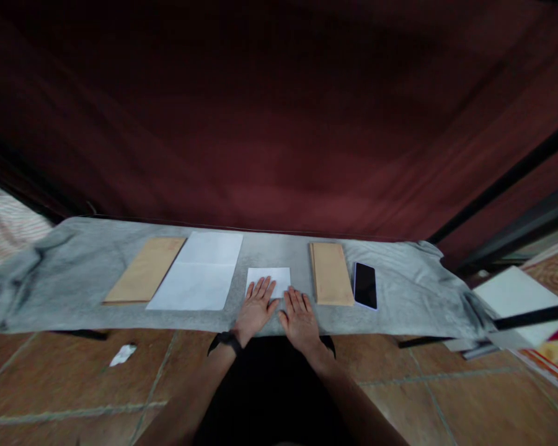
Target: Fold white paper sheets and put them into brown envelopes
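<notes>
A small folded-looking white sheet of paper (272, 273) lies on the grey cloth in front of me. Flat on its lower left part rests my left hand (255, 305), fingers stretched out, with a dark band on the wrist. My right hand (300, 316) lies flat at the paper's lower right corner, its fingers extended too. Larger white sheets (198, 279) with a crease across them are to the left. Beside them lies a stack of brown envelopes (144, 271); a second brown envelope stack (331, 274) is to the right of my hands.
A phone (365, 286) lies right of the second stack. Grey cloth (409, 285) covers the narrow table, whose front edge is near my lap. A dark red curtain (279, 155) hangs behind. Crumpled white paper (123, 354) is on the tiled floor.
</notes>
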`<state>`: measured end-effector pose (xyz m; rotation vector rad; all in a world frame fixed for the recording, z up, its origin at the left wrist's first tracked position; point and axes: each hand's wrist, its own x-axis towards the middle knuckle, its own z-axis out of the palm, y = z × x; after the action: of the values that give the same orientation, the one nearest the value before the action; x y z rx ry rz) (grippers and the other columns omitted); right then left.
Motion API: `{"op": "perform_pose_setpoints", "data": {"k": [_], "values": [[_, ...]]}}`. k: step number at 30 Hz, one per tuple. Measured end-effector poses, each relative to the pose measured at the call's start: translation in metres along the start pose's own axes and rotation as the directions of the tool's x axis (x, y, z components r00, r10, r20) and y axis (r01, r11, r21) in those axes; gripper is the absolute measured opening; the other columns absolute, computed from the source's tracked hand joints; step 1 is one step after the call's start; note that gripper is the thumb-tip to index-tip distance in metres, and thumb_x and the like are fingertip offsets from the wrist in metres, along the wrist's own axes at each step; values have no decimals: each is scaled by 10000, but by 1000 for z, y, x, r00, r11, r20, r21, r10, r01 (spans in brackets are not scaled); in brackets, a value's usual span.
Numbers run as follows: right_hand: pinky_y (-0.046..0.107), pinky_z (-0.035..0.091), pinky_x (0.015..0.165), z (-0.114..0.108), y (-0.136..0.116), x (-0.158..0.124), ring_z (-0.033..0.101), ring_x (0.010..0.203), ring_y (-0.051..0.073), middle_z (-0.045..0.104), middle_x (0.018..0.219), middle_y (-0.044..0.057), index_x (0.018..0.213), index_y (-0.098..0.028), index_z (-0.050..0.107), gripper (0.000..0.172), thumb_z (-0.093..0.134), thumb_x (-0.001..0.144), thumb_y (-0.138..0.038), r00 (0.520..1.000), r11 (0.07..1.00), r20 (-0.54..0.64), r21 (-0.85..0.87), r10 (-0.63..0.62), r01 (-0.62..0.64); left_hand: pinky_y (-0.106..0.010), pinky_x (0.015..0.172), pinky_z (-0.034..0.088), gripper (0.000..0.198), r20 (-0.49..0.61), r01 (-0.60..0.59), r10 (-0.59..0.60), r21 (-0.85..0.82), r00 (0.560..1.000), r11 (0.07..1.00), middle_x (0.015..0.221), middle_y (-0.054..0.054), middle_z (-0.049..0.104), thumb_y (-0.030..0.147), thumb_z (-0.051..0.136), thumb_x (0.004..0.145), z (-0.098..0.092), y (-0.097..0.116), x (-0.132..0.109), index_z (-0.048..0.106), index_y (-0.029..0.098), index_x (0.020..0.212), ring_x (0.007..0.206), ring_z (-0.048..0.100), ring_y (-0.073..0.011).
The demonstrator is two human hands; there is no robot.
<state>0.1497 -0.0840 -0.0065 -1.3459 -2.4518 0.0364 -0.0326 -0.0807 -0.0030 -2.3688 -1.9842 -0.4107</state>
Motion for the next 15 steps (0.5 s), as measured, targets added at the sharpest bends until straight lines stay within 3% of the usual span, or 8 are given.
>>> {"op": "perform_pose_setpoints", "data": {"k": [4,8,15], "values": [[472,265,1163,1,0,0,379,1411,273,380,1542,151,1483,-104,395,565,414,1006,-405,1000,1000,-20,-3,-3,3,-447,1155,345,543,-3,-23,23,7,1000,1000,1503,-124,466,454,384,980,-7,-19,-20,449,172,1439,1424,381,-233],[472,269,1161,2,-1,-1,394,1403,270,378,1542,145,1484,-116,398,564,408,1005,-413,1000,1000,-28,7,9,-9,-403,1103,421,437,60,-89,88,18,994,996,1429,-119,553,336,420,973,-16,-34,-15,526,183,1369,1338,499,-218],[458,263,1170,4,-2,1,431,1380,259,428,1522,106,1459,-157,450,526,412,991,-394,998,994,-35,90,59,-56,-424,1026,479,520,135,-162,144,138,980,977,1379,-130,591,11,336,853,-37,-27,-2,570,184,1285,1282,551,-236]]}}
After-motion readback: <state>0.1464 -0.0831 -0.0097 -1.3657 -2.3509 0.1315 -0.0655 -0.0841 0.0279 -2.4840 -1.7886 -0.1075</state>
